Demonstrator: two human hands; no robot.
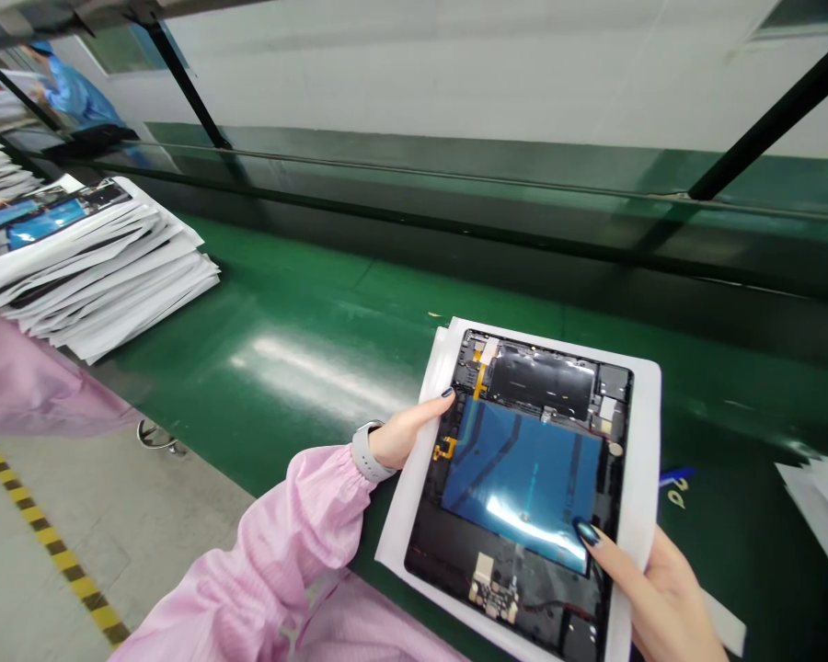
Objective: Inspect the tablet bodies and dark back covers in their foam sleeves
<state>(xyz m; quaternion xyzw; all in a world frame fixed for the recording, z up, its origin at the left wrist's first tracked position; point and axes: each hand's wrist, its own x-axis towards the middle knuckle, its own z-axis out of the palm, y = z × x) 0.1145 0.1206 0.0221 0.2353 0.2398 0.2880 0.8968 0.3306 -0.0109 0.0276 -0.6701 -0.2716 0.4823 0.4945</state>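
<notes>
Between my two hands lies an opened tablet [524, 460], its inner parts facing up, with a large blue-filmed battery, a circuit board and orange flex cables showing. White foam sheets [646, 441] sit under it and stick out around its edges. My left hand [407, 434] grips the left edge, thumb on top of the tablet's rim and fingers hidden below. At the lower right, my right hand [662, 588] clasps the other edge, its thumb pressed on the blue film and the remaining fingers underneath.
A tall stack of white sheets with tablets between [110, 267] stands on the left of the green bench [304, 313]. More white sheets [824, 506] lie at the right edge, near a blue object [677, 476]. A person in blue [79, 92] is at the far left.
</notes>
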